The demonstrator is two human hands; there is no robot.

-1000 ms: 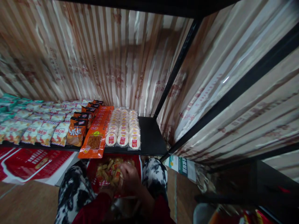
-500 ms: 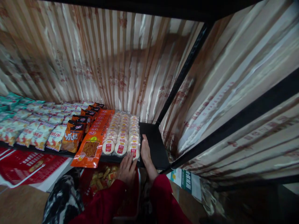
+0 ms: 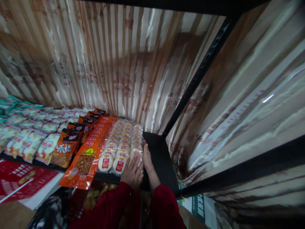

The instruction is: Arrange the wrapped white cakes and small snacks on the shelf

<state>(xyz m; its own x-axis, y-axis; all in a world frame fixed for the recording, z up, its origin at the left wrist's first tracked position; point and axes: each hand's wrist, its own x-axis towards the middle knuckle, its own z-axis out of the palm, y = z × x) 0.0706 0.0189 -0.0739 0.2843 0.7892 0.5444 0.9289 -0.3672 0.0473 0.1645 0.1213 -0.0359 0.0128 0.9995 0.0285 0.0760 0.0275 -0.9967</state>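
Three rows of round white crackers in clear wrappers, with red labels, lie on a black shelf. My left hand rests flat over the front of the rightmost row, fingers stretched out, covering its front packet. Against the right side of that same row, my right hand stands on edge with its fingers straight. Neither hand grips anything. To the left of the crackers, overlapping orange packets of stick snacks run front to back, the nearest one jutting past the shelf's front edge.
Orange-and-black snack bags and white snack bags fill the shelf leftward. A black post rises at the right back corner, before striped sheeting. Below are a red basket and gold-wrapped items.
My left hand has moved forward from the front edge onto the rightmost cracker row. My right hand has come in against the row's side. The view has shifted slightly.
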